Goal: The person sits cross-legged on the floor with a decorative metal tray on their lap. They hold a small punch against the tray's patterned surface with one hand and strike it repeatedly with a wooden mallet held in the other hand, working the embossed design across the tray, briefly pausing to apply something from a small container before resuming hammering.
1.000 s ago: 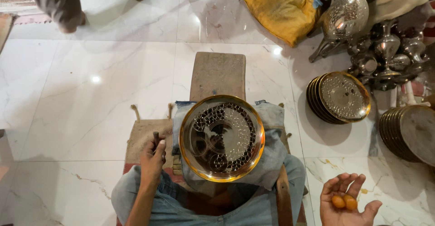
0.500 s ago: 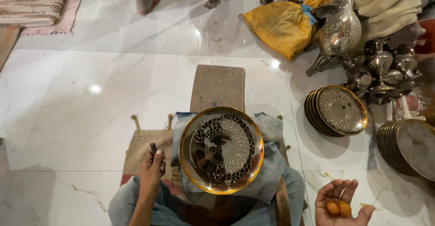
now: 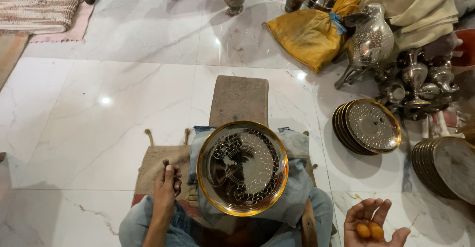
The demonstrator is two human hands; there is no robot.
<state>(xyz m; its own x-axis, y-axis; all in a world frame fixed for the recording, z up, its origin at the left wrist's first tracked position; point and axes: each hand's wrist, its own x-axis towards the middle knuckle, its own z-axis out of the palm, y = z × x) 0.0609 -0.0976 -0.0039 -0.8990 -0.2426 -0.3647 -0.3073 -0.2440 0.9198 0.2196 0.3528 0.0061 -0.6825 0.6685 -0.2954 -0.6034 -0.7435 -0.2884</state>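
A round engraved metal plate [image 3: 242, 167] with a gold rim lies on blue cloth [image 3: 297, 187] over my lap, in front of a wooden block [image 3: 239, 99]. My left hand [image 3: 166, 189] rests left of the plate, closed on a small dark tool [image 3: 166, 164] that sticks up from the fist. My right hand [image 3: 372, 223] is palm up at the lower right, fingers cupped under two small orange pieces [image 3: 370, 230].
A burlap mat [image 3: 161, 160] lies under my left hand. Two stacks of engraved plates [image 3: 368, 126] [image 3: 448, 165] stand on the right. Behind them are a metal bird figure [image 3: 370, 41], silver vessels [image 3: 415, 81], a yellow sack [image 3: 311, 31] and a striped rug [image 3: 39, 4] far left.
The view has tilted so more of the floor ahead shows. My right hand has drawn in slightly with the orange pieces. The left hand stays by the plate.
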